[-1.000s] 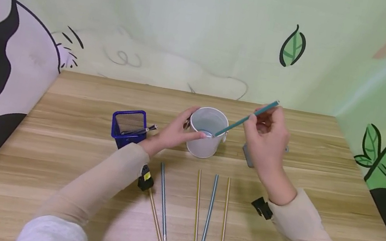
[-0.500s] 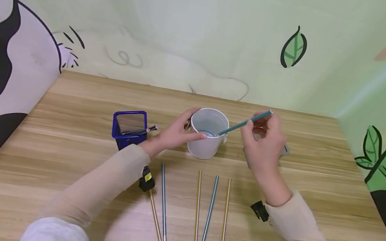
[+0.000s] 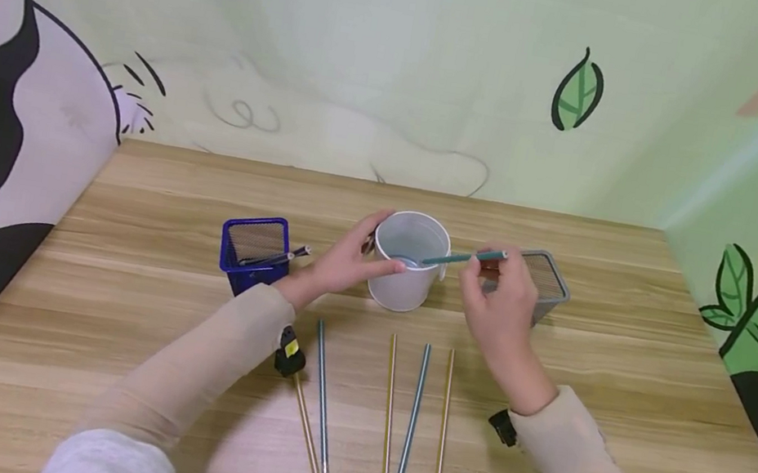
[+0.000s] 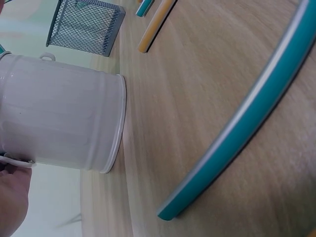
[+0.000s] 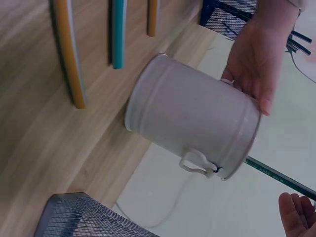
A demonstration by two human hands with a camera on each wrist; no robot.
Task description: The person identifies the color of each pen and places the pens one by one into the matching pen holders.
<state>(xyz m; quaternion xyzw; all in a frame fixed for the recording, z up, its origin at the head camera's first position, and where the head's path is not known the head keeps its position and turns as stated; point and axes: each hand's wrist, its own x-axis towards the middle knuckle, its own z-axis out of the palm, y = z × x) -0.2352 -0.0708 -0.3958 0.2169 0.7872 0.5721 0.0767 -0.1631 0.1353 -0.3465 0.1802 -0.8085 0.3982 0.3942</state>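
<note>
the right hand (image 3: 498, 305) pinches a teal pencil (image 3: 465, 258) between its fingertips near the back end, a bit right of the frame's centre in the head view. the pencil lies almost flat, its front end resting over the rim and inside the white bucket (image 3: 408, 262) — probably held low so it slides in without tipping anything. in the right wrist view the same pencil (image 5: 279, 176) pokes out past the bucket's rim at the lower right.

the left hand (image 3: 345, 260) is wrapped around the bucket's left side, fingers curled on the wall and the thumb across the front, which looks like it's there just to keep the bucket upright while the pencil goes in. the left wrist view shows the bucket's wall (image 4: 59, 116) standing on the table (image 4: 197, 98).

further out: a grey mesh holder (image 3: 543, 283) sits just behind the right hand, and a blue mesh holder (image 3: 252, 249) with a dark pen in it sits left of the left hand. in the lower middle of the frame five loose pencils (image 3: 388, 416) lie in a rough row on the wooden table — teal and yellow ones, all within easy reach.
</note>
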